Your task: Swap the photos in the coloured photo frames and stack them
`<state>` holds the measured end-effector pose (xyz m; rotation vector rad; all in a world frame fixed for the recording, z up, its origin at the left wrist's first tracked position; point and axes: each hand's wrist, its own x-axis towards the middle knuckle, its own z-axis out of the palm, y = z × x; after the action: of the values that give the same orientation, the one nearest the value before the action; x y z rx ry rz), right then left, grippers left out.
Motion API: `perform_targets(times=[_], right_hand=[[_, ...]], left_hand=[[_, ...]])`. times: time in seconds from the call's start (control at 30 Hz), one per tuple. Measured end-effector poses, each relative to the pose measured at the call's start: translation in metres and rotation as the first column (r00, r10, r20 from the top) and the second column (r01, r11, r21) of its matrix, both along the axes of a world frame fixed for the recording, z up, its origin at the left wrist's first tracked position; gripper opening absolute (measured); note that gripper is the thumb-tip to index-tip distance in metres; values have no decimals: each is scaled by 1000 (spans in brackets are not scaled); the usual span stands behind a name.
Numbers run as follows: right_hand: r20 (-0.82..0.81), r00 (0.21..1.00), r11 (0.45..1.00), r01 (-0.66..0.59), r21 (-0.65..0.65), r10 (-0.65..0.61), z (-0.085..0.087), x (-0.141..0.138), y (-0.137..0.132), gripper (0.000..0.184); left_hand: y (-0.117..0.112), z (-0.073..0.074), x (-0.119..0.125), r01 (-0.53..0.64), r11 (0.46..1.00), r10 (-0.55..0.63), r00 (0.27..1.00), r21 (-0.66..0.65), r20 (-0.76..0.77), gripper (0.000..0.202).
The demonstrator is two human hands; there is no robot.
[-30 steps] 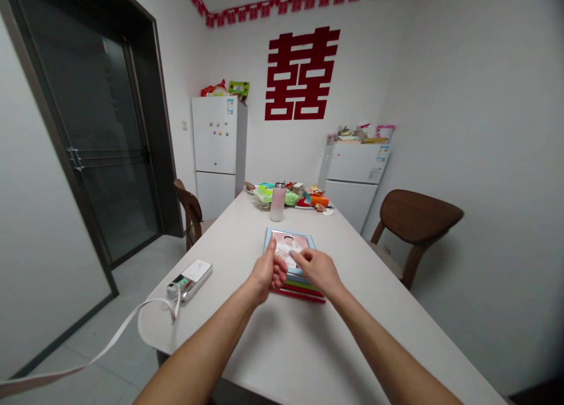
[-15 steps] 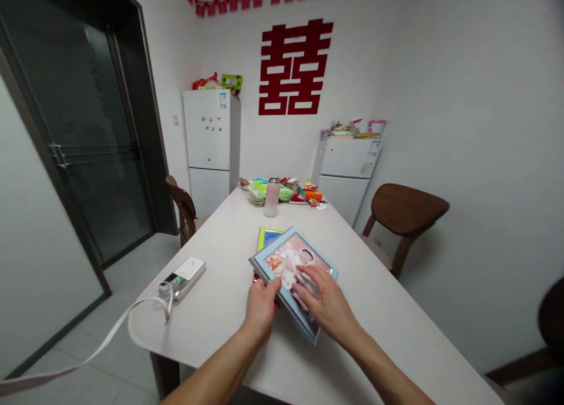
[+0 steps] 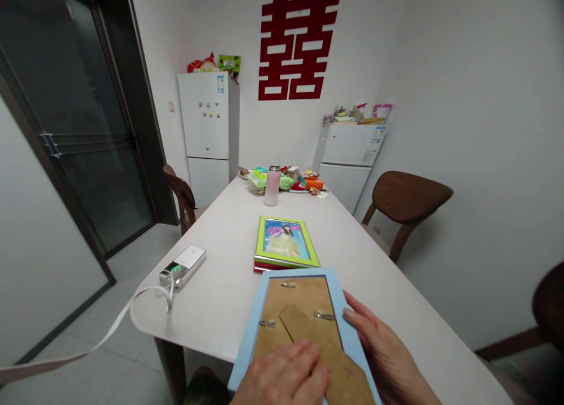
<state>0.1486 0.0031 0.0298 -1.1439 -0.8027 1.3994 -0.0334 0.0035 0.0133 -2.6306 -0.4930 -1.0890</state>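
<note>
A light blue photo frame lies back side up before me, tilted toward the table's near edge. Its brown backing board shows several small metal clips and a folded stand leg. Across the lower part of that board rests my left hand, palm down, its fingers laid over the leg and its thumb hidden. My right hand grips the frame's right edge, thumb on the blue rim and fingers underneath. Just beyond, a lime-green photo frame lies face up, showing a figure in a pale dress, on top of a red one.
On the white table are a silver device with a pale strap at left, a pink bottle, and a heap of colourful packets at the far end. Wooden chairs stand along the sides.
The light blue frame has been turned from picture side to back and brought nearer. My left hand has moved onto its back; my right hand now grips its right edge. The lime-green frame is uncovered.
</note>
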Motion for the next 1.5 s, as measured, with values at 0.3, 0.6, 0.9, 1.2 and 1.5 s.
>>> perform_targets(times=[0.3,0.6,0.9,1.2,1.5], right_hand=[[736,676,999,14,45,-43,-52,14,25,58],[967,189,970,-139,200,-172,-59,14,35,42],[972,110,968,-124,220,-206,-60,14,53,32],[945,89,915,-237,328,-315,-54,2,57,30],[973,186,865,-456,210,-138,-37,-57,54,18]], left_hand=[[-4,-40,19,-106,989,108,994,104,-16,21],[4,-49,13,-116,990,90,953,-76,-289,26],[11,-38,20,-127,959,25,929,-253,-370,31],[18,-25,-17,-266,781,92,944,-566,-317,74],[24,-51,-30,-269,723,238,962,-637,-137,105]])
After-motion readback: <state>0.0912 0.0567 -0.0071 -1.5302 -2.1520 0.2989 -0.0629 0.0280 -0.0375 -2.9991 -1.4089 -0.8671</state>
